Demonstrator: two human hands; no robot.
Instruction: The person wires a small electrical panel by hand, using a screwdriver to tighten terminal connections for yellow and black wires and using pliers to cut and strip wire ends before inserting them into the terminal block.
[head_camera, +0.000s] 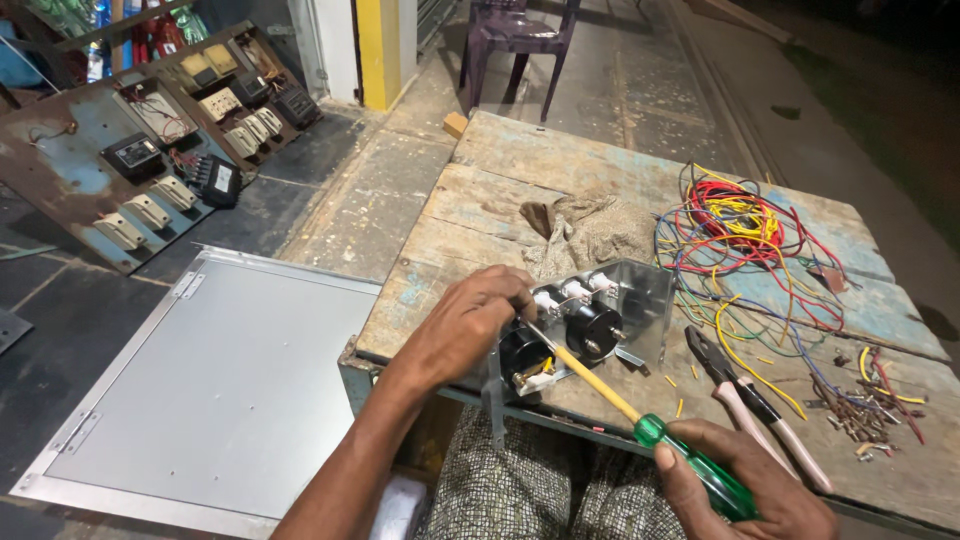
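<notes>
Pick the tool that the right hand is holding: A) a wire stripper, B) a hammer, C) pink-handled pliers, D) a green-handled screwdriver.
D: the right hand grips a green-handled screwdriver whose yellow shaft runs up to the metal panel, while the pink-handled pliers lie untouched on the wooden table.

Left hand (470, 320) curled; right hand (745, 480) fisted.
</notes>
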